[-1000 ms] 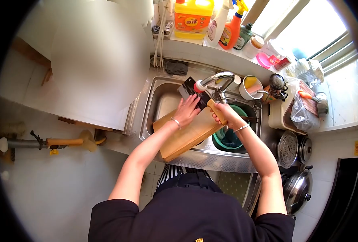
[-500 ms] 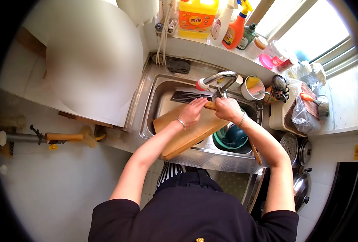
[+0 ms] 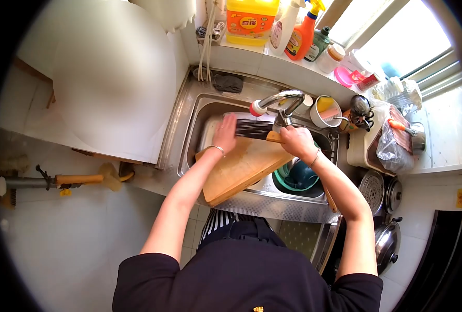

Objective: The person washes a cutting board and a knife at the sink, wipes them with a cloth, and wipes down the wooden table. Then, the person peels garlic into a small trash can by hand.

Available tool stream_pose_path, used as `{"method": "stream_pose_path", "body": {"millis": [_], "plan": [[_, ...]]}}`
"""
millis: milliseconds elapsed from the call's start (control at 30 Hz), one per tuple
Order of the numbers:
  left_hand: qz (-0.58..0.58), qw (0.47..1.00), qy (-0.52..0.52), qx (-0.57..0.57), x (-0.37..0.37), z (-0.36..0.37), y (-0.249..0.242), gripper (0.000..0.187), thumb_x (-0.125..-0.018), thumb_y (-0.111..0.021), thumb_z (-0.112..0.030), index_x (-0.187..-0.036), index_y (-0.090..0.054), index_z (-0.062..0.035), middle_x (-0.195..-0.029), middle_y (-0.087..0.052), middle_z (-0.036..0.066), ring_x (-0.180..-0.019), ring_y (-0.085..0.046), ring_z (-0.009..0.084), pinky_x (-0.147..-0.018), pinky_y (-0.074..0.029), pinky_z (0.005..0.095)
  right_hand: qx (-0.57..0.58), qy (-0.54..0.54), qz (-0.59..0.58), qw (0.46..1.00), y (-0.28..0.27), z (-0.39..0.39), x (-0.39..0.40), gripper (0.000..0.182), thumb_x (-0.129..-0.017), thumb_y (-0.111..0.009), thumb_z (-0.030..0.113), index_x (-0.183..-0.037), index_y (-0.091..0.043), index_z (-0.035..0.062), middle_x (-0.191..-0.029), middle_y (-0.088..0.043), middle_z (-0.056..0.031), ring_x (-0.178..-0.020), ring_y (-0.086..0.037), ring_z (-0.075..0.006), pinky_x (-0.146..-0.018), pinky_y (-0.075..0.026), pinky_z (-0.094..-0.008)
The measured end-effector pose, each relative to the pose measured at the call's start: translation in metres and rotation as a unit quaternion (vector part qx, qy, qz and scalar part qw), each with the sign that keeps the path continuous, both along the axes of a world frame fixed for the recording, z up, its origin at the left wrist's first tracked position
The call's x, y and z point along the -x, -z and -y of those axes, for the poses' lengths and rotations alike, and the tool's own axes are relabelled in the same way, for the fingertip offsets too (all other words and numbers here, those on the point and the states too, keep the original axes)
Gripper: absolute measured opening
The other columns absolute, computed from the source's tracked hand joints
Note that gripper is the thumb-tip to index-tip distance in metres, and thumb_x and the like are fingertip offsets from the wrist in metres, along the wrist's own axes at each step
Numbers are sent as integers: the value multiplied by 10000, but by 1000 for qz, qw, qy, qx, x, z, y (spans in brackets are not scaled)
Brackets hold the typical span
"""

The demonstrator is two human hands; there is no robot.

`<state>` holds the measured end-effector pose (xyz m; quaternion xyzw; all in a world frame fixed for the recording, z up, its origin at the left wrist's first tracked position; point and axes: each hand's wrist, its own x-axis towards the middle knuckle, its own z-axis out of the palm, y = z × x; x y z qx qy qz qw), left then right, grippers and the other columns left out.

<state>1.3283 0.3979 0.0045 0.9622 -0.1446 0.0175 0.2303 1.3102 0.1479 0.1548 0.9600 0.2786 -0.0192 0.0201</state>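
My right hand (image 3: 298, 141) is wrapped around the wooden handle of a cleaver (image 3: 254, 129), whose dark, wet-looking blade points left under the tap. At the blade's far end is my left hand (image 3: 225, 135), its outstretched fingers somewhat blurred and lying flat against that end. Below both hands a thick wooden cutting board (image 3: 241, 169) rests slanted across the steel sink (image 3: 185, 156). The chrome faucet (image 3: 284, 96), with a red and white nozzle, arches just above the blade.
In the right basin sits a green basin (image 3: 283, 181) with dark blue-green ware. A white mug with sponges (image 3: 326, 113) stands right of the faucet. Cleaning bottles (image 3: 300, 37) line the sill behind. Lidded pots (image 3: 387, 244) lie to the right, and a large white rounded surface (image 3: 111, 78) is at left.
My left hand has slid left along the blade, from near the handle to the far end. My right hand still grips the handle in nearly the same place.
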Motion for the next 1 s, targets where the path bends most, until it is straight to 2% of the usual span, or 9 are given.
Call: {"method": "stream_pose_path", "body": {"millis": [133, 167, 233, 300, 467, 533, 667, 767, 1000], "plan": [[-120, 988, -97, 32, -7, -24, 35, 640, -781, -486, -49, -1379, -261, -13, -1429, -294, 175, -1306, -327, 299, -1090, -224, 441, -7, 21, -11, 1000, -4, 12, 10, 120, -722, -564, 154, -786, -584, 53, -752, -627, -123, -678, -636, -299, -612, -512, -393], [-192, 945, -157, 215, -8, -23, 35, 585, -801, -497, -69, -1350, -302, -12, -1380, -344, 170, -1252, -374, 299, -1058, -266, 451, -7, 21, -11, 1000, -6, 14, 10, 120, -722, -564, 154, -786, -584, 53, -752, -627, -123, -678, -636, -299, -612, -512, -393], [-310, 738, -256, 542, -7, -21, 23, 482, -839, -519, -110, -1291, -384, -9, -1283, -443, 161, -1143, -468, 299, -994, -348, 471, 7, 22, -12, 1000, -7, 15, 10, 135, -715, -581, 172, -788, -585, 58, -756, -630, -117, -683, -637, -296, -620, -512, -389], [-374, 404, -312, 774, -4, -19, 18, 389, -878, -542, -150, -1232, -466, -7, -1186, -543, 152, -1035, -562, 300, -930, -431, 492, -2, 11, -11, 1000, -2, 15, 8, 148, -711, -591, 184, -790, -586, 60, -758, -630, -114, -687, -637, -294, -623, -512, -388], [-385, 406, -260, 787, -17, -7, 55, 242, -890, -573, -190, -1073, -539, -36, -1023, -620, 89, -924, -602, 238, -820, -510, 423, -28, -15, -108, 994, -10, 7, 2, 337, -745, -625, 362, -812, -603, 32, -784, -631, -131, -744, -627, -312, -658, -501, -412], [-368, 421, -255, 789, -16, -15, 71, 187, -895, -560, -161, -1054, -547, -63, -995, -626, 71, -887, -611, 206, -777, -526, 383, -322, 187, -321, 871, -7, 32, -29, 450, -777, -592, 457, -859, -621, 16, -832, -642, -149, -759, -617, -344, -680, -495, -423], [-377, 409, -282, 782, -12, -25, 72, 171, -878, -589, -158, -1022, -561, -71, -961, -640, 76, -848, -633, 211, -746, -547, 363, -47, 82, -54, 994, 42, 81, -76, 421, -802, -561, 444, -945, -638, 55, -881, -651, -150, -891, -609, -328, -802, -484, -419], [-377, 425, -286, 771, -14, -26, 63, 150, -877, -585, -147, -1002, -566, -66, -929, -642, 67, -834, -630, 202, -751, -538, 353, 131, 119, -228, 957, 70, 62, -95, 452, -795, -564, 482, -999, -654, 89, -994, -651, -138, -971, -603, -313, -831, -478, -421], [-411, 400, -268, 774, -20, -15, 50, 131, -852, -614, -120, -957, -569, -57, -899, -637, 70, -821, -619, 204, -762, -530, 338, 140, 97, -249, 953, 84, 56, -98, 506, -815, -522, 529, -987, -670, 76, -1014, -651, -131, -972, -611, -298, -824, -477, -405]]}}
